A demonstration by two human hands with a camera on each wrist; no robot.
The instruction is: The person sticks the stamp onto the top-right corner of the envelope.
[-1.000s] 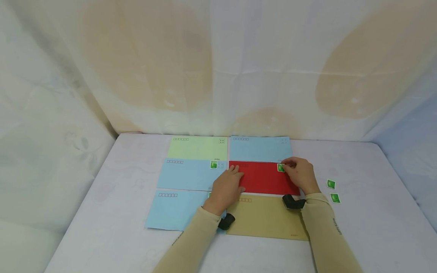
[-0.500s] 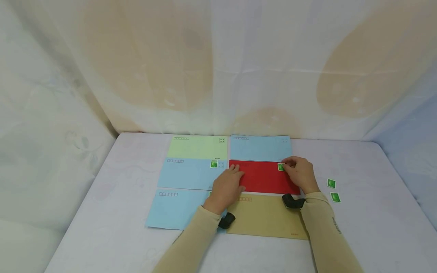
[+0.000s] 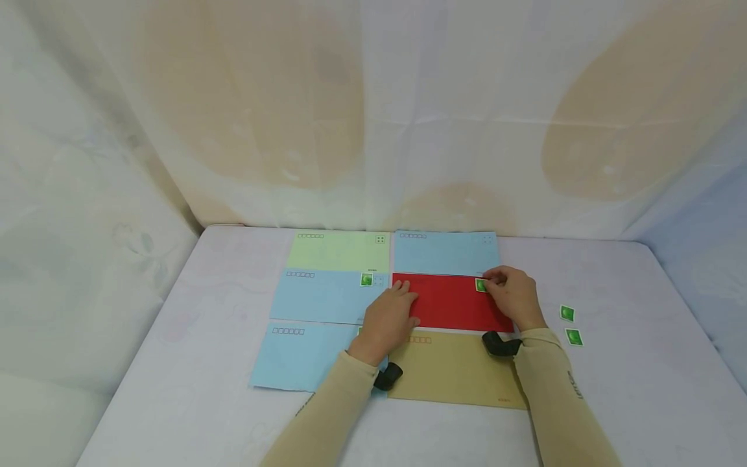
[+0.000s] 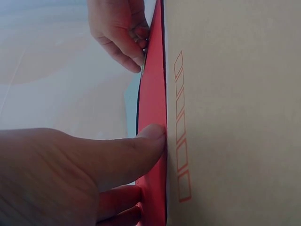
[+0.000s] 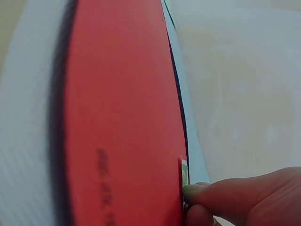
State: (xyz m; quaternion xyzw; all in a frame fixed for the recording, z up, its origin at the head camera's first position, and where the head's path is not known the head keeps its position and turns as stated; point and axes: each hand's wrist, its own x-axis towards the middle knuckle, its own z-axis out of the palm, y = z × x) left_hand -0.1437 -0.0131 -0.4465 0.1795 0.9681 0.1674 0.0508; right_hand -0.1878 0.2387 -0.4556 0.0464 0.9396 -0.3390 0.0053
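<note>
Where the L sleeve crosses it, the near blue env. is hidden; the rest lies on the counter, left of and nearer than the fingers of the L hand, w/ a stamp sliver showing. Directly left of those fingers: mid blue env. w/ an upright green stamp; beyond it, pale green env.. L fingers + thumb sit wide apart, resting on the L end of the red env., thumb tip by its near edge. Btwn both hands' fingers runs most of that env.; just nearer, tan env.; just farther, far blue env.. R hand's thumb + finger are narrow, pinching a small stamp at the red env.'s far R corner; can't tell if fully flat. Right of those fingers, apart: upper loose stamp, lower loose stamp just nearer.
</note>
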